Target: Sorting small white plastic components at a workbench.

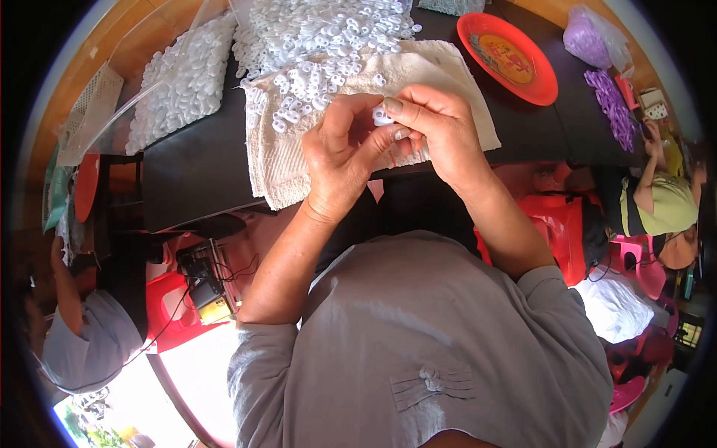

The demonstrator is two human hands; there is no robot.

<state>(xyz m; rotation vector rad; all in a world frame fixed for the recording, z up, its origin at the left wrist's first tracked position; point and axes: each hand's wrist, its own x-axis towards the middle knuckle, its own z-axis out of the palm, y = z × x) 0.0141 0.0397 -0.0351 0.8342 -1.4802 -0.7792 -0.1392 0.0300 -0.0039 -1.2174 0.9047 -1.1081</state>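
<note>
A small white plastic piece [382, 116] lies between the 2 hands, at their fingertips, above the near part of a cream towel [455, 75]. The right hand [441, 131] is the nearer: it pinches the piece, its thumb tip at the piece's upper right. The left hand [337, 153] is half-curled on the opposite side, its thumb reaching just below the piece; whether it also grips cannot be told. The piece's long axis is unclear, as fingers cover part of it. The visible part is glossy and rounded, with at least 1 dark opening. Similar loose pieces [305, 84] lie beyond the left hand; a red oval tray [544, 84] lies beyond and right of the right hand.
</note>
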